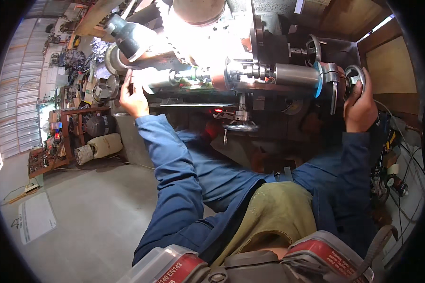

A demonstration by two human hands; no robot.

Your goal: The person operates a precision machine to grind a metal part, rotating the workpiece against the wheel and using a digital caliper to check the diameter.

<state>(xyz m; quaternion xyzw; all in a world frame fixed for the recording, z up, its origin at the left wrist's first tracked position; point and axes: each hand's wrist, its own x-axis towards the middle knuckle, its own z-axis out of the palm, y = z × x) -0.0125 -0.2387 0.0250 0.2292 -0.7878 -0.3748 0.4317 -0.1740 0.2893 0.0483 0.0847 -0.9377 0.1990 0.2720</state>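
Note:
My left hand [133, 96] grips a bright cylindrical fitting [152, 78] at the left end of a machine's horizontal shaft assembly, its detail washed out by glare. At the right end, my right hand [361, 106] has its fingers curled round a small metal handwheel [355, 73]. Between them are a steel cylinder [295, 74] with a blue ring [318, 85] and a clamp lever [334, 96]. Below the middle, a second handwheel [240, 126] sits on a vertical screw. A black work lamp [125, 40] shines from the upper left of the machine.
A wooden rack [65, 134] and cluttered parts stand at the left, beside a pale cylindrical object [106, 146] on the floor. A white board [35, 217] lies lower left. Cables and tools [396, 184] crowd the right side. My legs extend beneath the machine.

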